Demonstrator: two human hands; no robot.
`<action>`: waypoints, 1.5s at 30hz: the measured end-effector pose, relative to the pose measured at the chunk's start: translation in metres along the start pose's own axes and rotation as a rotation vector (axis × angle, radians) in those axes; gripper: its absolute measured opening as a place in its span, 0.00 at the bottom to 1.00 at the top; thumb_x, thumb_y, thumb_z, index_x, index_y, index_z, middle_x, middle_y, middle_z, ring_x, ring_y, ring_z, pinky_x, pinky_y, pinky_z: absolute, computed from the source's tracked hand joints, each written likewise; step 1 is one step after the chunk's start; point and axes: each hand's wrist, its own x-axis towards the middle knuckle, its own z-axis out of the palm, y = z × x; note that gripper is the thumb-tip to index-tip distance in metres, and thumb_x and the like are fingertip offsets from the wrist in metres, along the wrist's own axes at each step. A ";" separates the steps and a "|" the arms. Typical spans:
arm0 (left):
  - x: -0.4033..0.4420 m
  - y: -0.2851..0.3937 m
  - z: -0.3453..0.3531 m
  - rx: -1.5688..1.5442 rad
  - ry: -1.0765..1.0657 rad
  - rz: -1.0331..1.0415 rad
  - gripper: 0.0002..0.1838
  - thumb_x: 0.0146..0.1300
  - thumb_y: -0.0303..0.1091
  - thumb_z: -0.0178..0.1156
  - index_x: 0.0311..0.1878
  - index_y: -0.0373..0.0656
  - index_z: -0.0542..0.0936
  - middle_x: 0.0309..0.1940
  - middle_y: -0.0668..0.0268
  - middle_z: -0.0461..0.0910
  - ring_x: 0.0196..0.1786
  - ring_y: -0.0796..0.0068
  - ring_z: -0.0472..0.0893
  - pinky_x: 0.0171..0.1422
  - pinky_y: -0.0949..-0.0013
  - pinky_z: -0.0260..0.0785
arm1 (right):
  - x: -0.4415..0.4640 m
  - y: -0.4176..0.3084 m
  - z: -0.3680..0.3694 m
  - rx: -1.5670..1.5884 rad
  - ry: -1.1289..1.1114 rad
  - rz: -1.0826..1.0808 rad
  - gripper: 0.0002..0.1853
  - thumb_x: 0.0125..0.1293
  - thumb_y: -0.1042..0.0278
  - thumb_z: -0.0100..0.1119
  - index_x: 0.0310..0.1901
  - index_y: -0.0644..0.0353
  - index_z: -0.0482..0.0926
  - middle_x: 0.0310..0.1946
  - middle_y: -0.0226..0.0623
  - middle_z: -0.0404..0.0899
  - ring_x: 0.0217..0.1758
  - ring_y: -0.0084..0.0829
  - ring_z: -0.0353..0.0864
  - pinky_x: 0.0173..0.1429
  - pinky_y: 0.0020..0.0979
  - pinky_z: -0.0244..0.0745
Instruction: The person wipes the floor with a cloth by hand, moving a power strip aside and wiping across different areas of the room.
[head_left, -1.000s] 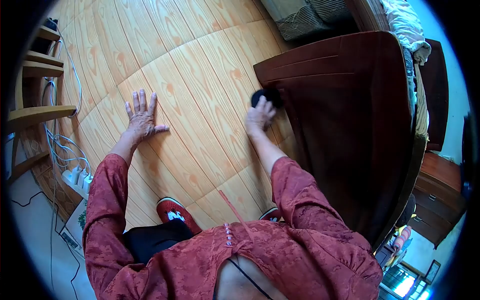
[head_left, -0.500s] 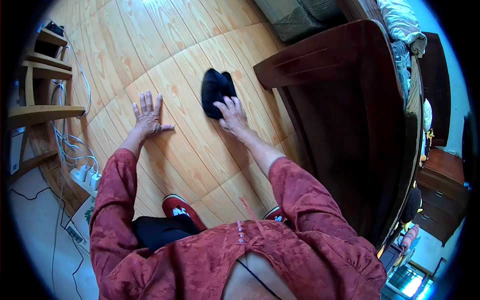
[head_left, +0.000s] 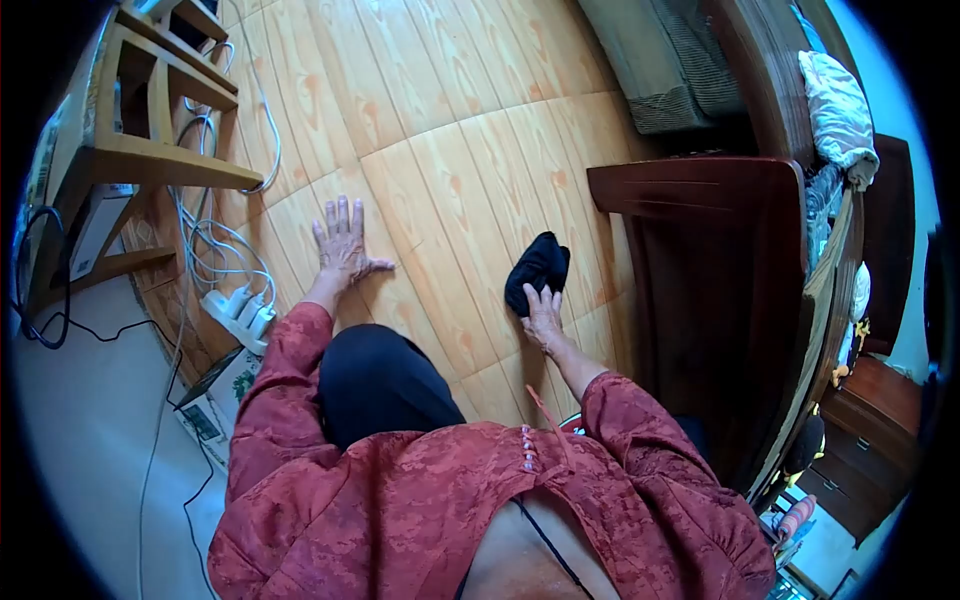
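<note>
My left hand (head_left: 343,248) lies flat on the wood-patterned floor (head_left: 430,190), its fingers spread and nothing in it. To its right, a bunched black cloth (head_left: 538,270) rests against the floor. The fingers of my right hand (head_left: 543,318) press on the near edge of this cloth and hold it. Part of the cloth's near edge is hidden under those fingers. My dark-clad knee (head_left: 385,385) is bent just below my left hand.
A dark wooden bed end (head_left: 700,190) stands on the right. At the left are a wooden chair (head_left: 170,165), white cables and a power strip (head_left: 236,320). A grey-green padded piece (head_left: 665,70) is at the top right.
The black cloth and my right hand have moved left from beside the bed end, then back toward me. My left hand stays flat on the floor. The view has shifted, and my knee now shows more.
</note>
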 end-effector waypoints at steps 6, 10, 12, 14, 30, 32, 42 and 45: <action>-0.002 -0.016 0.012 -0.084 0.013 -0.008 0.69 0.40 0.79 0.60 0.78 0.50 0.41 0.79 0.54 0.34 0.79 0.47 0.27 0.74 0.32 0.19 | 0.024 -0.032 -0.029 0.058 -0.082 0.149 0.42 0.52 0.70 0.71 0.69 0.46 0.62 0.63 0.59 0.62 0.62 0.61 0.64 0.68 0.49 0.62; 0.001 -0.017 0.015 -0.083 -0.022 -0.008 0.68 0.41 0.80 0.58 0.78 0.51 0.41 0.79 0.53 0.33 0.79 0.47 0.26 0.73 0.32 0.18 | 0.054 -0.071 -0.015 0.009 0.142 -0.030 0.39 0.50 0.65 0.69 0.67 0.48 0.66 0.57 0.57 0.67 0.56 0.61 0.67 0.61 0.55 0.64; 0.002 -0.018 0.017 -0.085 -0.008 0.000 0.68 0.41 0.81 0.57 0.78 0.51 0.41 0.79 0.53 0.33 0.79 0.47 0.26 0.73 0.32 0.17 | 0.069 -0.108 -0.020 -0.055 0.210 -0.169 0.38 0.48 0.66 0.68 0.65 0.46 0.68 0.59 0.58 0.65 0.58 0.65 0.64 0.62 0.58 0.63; 0.003 -0.021 0.025 -0.103 0.042 0.026 0.68 0.42 0.80 0.58 0.78 0.49 0.41 0.78 0.51 0.33 0.79 0.46 0.26 0.72 0.30 0.19 | 0.088 -0.144 -0.024 -0.030 0.244 -0.257 0.36 0.47 0.68 0.69 0.63 0.41 0.71 0.62 0.57 0.63 0.62 0.68 0.60 0.65 0.58 0.62; 0.001 -0.037 0.035 -0.190 0.192 0.087 0.50 0.55 0.56 0.64 0.76 0.49 0.52 0.78 0.52 0.43 0.80 0.49 0.38 0.77 0.36 0.27 | 0.066 -0.162 -0.039 0.210 -0.120 -1.015 0.20 0.42 0.75 0.62 0.42 0.56 0.79 0.46 0.40 0.78 0.51 0.46 0.75 0.56 0.41 0.73; -0.013 -0.041 0.034 -0.385 0.331 -0.018 0.44 0.55 0.46 0.65 0.73 0.46 0.58 0.75 0.51 0.51 0.79 0.48 0.45 0.77 0.38 0.33 | 0.061 -0.164 -0.012 0.045 -0.145 -1.118 0.19 0.42 0.75 0.63 0.41 0.54 0.79 0.44 0.38 0.77 0.51 0.44 0.74 0.55 0.40 0.73; -0.114 -0.115 0.000 -0.400 0.636 -1.008 0.60 0.45 0.49 0.75 0.74 0.44 0.45 0.73 0.43 0.49 0.77 0.41 0.45 0.76 0.39 0.39 | 0.199 -0.216 -0.085 0.001 0.310 -0.731 0.20 0.49 0.80 0.57 0.47 0.52 0.78 0.44 0.41 0.79 0.51 0.49 0.73 0.59 0.42 0.69; -0.135 -0.130 -0.010 -0.590 0.587 -1.144 0.66 0.42 0.53 0.76 0.75 0.43 0.39 0.73 0.39 0.46 0.77 0.41 0.44 0.76 0.40 0.37 | 0.210 -0.202 -0.097 -0.187 0.124 -0.592 0.34 0.53 0.70 0.60 0.64 0.60 0.65 0.61 0.55 0.68 0.64 0.57 0.65 0.70 0.46 0.61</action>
